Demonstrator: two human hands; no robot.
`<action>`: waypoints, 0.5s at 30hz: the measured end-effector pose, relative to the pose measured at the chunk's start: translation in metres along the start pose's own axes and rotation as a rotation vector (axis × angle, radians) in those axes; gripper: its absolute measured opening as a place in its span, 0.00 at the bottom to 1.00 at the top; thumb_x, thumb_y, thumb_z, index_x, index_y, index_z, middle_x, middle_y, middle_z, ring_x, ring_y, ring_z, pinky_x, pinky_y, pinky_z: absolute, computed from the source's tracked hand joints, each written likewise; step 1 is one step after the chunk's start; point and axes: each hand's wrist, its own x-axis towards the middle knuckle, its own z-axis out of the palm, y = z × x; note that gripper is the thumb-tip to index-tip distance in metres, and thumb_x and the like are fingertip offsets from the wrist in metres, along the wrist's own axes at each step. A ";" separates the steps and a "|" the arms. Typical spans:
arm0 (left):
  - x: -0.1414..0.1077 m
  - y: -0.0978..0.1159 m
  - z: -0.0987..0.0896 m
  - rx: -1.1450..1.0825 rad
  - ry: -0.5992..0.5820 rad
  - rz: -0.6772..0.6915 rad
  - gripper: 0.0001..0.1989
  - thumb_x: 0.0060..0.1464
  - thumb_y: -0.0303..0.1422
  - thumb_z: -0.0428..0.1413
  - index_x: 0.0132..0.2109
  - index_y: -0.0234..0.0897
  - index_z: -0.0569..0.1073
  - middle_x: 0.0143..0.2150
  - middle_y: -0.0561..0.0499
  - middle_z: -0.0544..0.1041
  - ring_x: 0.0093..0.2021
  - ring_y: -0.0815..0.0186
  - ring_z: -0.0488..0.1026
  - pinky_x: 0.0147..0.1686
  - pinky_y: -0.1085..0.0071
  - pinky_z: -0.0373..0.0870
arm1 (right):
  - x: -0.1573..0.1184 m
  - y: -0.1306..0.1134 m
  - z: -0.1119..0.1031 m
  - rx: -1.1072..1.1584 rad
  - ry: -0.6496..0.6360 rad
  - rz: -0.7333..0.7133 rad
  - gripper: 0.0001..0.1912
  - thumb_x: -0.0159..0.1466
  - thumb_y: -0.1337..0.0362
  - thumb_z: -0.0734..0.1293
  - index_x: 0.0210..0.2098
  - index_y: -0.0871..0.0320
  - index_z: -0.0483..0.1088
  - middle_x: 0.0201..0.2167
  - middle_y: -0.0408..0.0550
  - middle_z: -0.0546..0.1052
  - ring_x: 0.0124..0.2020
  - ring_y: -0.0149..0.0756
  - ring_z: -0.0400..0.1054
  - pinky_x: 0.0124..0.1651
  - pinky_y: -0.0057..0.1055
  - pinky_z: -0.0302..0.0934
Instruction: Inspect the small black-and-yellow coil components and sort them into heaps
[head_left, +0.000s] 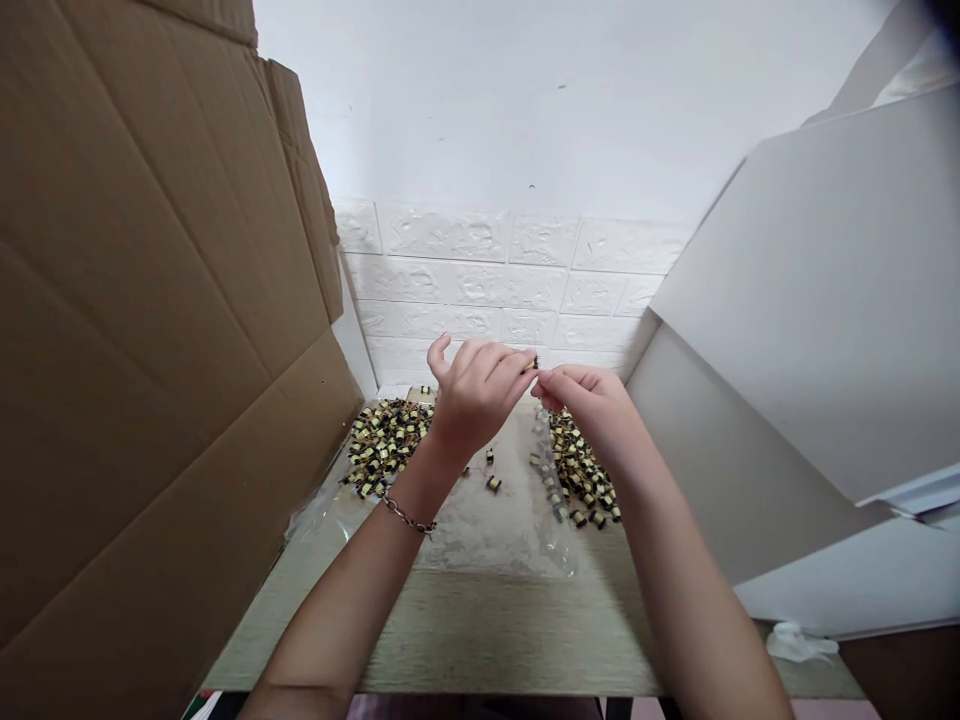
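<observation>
My left hand [484, 385], a chain bracelet on its wrist, is closed on a small yellow-and-black wound coil [531, 364], which shows at its fingertips. My right hand [574, 390] pinches right beside that coil, its thumb and finger pressed together; whatever lies between them is too small to make out. Below the hands, a couple of loose coils [493, 483] rest on a clear plastic bag [487, 540]. A heap of coils with copper-coloured leads [386, 440] lies left of my left hand. Another coil heap [581, 470] sits under my right forearm, partly hidden.
A tall cardboard sheet [172, 300] walls off the left side. White panels [817, 280] stand on the right, and a white brick-patterned wall [465, 285] rises behind. The wooden table [510, 630] carries a crumpled white tissue [799, 642] at its right front.
</observation>
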 end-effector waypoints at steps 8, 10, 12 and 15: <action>0.004 0.003 -0.005 -0.035 -0.001 -0.051 0.05 0.50 0.36 0.53 0.35 0.41 0.70 0.28 0.56 0.73 0.32 0.68 0.67 0.50 0.61 0.44 | -0.001 0.005 0.000 0.153 -0.080 -0.063 0.13 0.56 0.61 0.61 0.20 0.60 0.68 0.17 0.40 0.66 0.23 0.26 0.56 0.29 0.26 0.50; 0.005 0.004 -0.006 -0.056 0.021 -0.076 0.05 0.50 0.36 0.54 0.34 0.41 0.70 0.27 0.57 0.73 0.31 0.68 0.67 0.49 0.61 0.45 | -0.001 0.005 0.000 0.177 -0.088 -0.072 0.12 0.56 0.61 0.61 0.20 0.60 0.68 0.17 0.40 0.66 0.23 0.26 0.56 0.29 0.26 0.50; 0.006 0.005 -0.007 -0.074 0.043 -0.100 0.05 0.49 0.36 0.55 0.33 0.40 0.70 0.27 0.57 0.73 0.31 0.69 0.68 0.49 0.62 0.46 | -0.002 0.003 0.000 0.186 -0.085 -0.076 0.12 0.56 0.61 0.61 0.20 0.59 0.68 0.17 0.40 0.65 0.23 0.26 0.56 0.30 0.26 0.49; 0.006 0.006 -0.008 -0.093 0.067 -0.125 0.06 0.48 0.37 0.55 0.33 0.40 0.70 0.26 0.57 0.73 0.31 0.69 0.68 0.49 0.62 0.47 | -0.005 0.000 0.000 0.179 -0.074 -0.084 0.12 0.57 0.62 0.61 0.19 0.59 0.67 0.17 0.40 0.64 0.23 0.25 0.56 0.30 0.27 0.49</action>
